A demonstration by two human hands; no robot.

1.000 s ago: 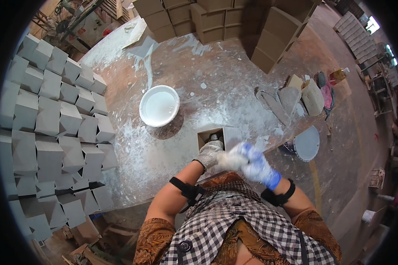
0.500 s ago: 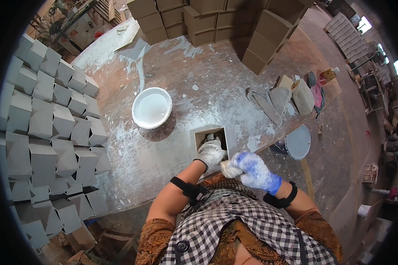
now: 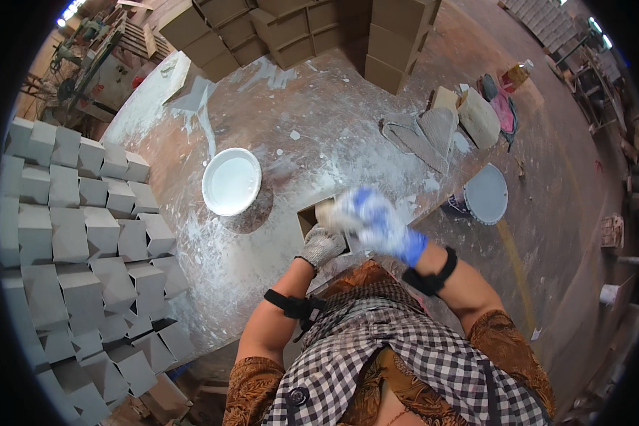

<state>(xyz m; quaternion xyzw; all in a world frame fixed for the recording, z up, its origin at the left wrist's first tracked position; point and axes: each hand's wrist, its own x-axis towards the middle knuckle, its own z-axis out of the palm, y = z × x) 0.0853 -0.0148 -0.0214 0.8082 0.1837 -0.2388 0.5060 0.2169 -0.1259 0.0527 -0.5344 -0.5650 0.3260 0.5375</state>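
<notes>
A small open-topped cardboard box (image 3: 306, 218) stands on the table in front of me. My left hand (image 3: 324, 246), in a pale knit glove, is at its near side, with the fingers over the wall into the opening. Over the box's far right side is my right hand (image 3: 376, 220), in a blue-and-white glove smeared by motion. Its fingers are closed on a small beige piece (image 3: 326, 212), perhaps a sponge or brush, whose kind I cannot make out. That hand hides much of the box. Left of the box sits a white bowl of white liquid (image 3: 231, 182).
Grey boxes (image 3: 71, 234) are stacked along the left. Brown boxes (image 3: 287, 42) stand at the far edge. A grey cloth or mitt-like pad (image 3: 429, 135), a bottle of yellow liquid (image 3: 516, 76) and a lidded bucket (image 3: 485, 195) are on the right.
My right hand has moved up and left with the beige piece, from beside the box to over its opening. My left hand has shifted to the box's near side. The view has turned slightly.
</notes>
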